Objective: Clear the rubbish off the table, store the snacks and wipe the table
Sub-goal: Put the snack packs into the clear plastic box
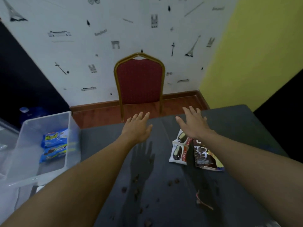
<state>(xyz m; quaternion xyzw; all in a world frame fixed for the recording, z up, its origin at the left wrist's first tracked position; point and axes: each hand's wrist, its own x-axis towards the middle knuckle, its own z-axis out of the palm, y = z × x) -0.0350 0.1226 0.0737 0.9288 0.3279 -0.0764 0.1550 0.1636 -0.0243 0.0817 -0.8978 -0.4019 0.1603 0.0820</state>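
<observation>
My left hand (137, 126) hovers flat over the far middle of the dark grey table (101, 145), fingers spread, holding nothing. My right hand (193, 122) is stretched out the same way near the table's far edge, just beyond the snack packets. A white chocolate-snack packet (177, 149) and a dark brown packet (205, 157) lie side by side under my right wrist. Several brown crumbs (136, 191) are scattered over the near half of the table. A torn strip of wrapper (203, 201) lies at the near right.
A clear plastic storage bin (31, 158) stands left of the table with two blue biscuit packs (55, 147) inside. A red chair with a gold frame (139, 82) faces the table's far edge. A blue-capped bottle (27, 113) stands behind the bin.
</observation>
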